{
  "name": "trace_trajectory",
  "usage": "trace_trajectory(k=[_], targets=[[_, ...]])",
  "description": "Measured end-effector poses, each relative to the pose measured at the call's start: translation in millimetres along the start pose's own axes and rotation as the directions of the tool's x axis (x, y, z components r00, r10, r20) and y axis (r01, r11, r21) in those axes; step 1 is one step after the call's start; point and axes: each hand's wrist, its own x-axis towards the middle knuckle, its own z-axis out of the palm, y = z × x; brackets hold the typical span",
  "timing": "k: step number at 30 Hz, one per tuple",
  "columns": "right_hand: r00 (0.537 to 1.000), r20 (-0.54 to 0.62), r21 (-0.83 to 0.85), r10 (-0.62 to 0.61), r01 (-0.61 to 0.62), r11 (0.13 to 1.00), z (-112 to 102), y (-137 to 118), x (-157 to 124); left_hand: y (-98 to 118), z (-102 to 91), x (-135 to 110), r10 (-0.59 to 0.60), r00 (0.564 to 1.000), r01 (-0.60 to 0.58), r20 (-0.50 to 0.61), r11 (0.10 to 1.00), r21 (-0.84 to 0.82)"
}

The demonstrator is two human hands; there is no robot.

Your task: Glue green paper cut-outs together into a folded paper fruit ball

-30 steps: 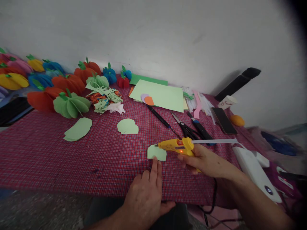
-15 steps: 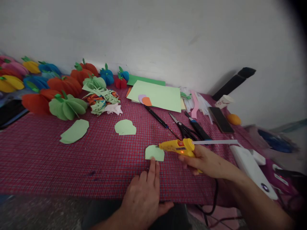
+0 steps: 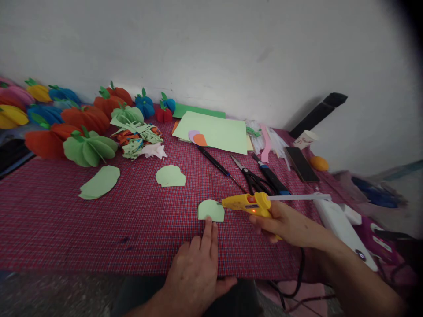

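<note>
Underneath spreads red-checked cloth (image 3: 99, 233); the left hand (image 3: 193, 269) at six o'clock, flat and unclenched, and the right hand (image 3: 280, 224) at three, gripping a yellow plastic glue gun (image 3: 247, 202), flank a pale-green, round-topped paper piece (image 3: 211, 210) beneath left fingertips (image 3: 208, 219).

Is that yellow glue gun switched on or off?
Apparently on: an orange light glows on the side of the yellow glue gun in the right hand.

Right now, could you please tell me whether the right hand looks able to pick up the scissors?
Probably not without freeing itself first: the right hand has its grip around the yellow glue gun, which in this view lies between it and the scissors.
</note>
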Motion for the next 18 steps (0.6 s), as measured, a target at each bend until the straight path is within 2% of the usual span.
trace_trajectory(k=[18], targets=[[0.999,-0.006,-0.038,0.039,-0.039,0.998,2,11,-19,2,-1.8,-1,-0.011,1.000,0.011,0.013,1.000,0.004]])
